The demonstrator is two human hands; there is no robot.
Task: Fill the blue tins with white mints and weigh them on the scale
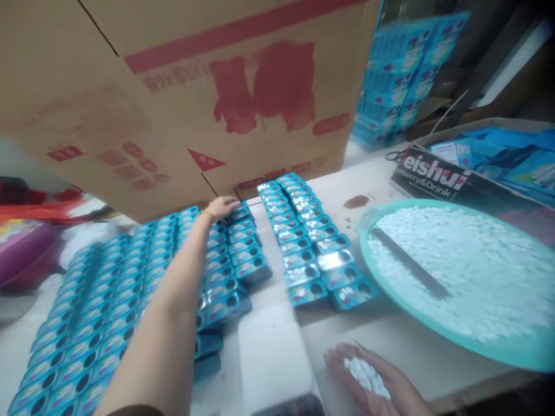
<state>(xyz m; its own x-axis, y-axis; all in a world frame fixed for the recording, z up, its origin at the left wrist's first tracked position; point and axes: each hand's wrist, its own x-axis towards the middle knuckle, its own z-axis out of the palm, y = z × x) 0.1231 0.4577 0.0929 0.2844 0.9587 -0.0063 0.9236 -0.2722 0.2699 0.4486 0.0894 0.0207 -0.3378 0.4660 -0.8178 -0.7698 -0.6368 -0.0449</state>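
My left hand [223,206] stretches to the far end of the rows on the left, its fingers closed around a small blue case [240,212]. Its fingertips are partly blurred. Many like blue cases [119,294], each with a dark round spot on top, lie in tight rows under my left forearm. In my cupped right hand [385,378], low in the view, rests a heap of white tablets [366,375]. Beyond it stand two rows of blue cases [303,242], several with white tablets on their tops.
A turquoise basin [390,294] full of white tablets, with a dark flat bar [410,263] in it, stands at right. A white scale-like device [275,352] lies in front. Behind rises a large cardboard box [173,115]. An open carton [429,176] holds blue packs.
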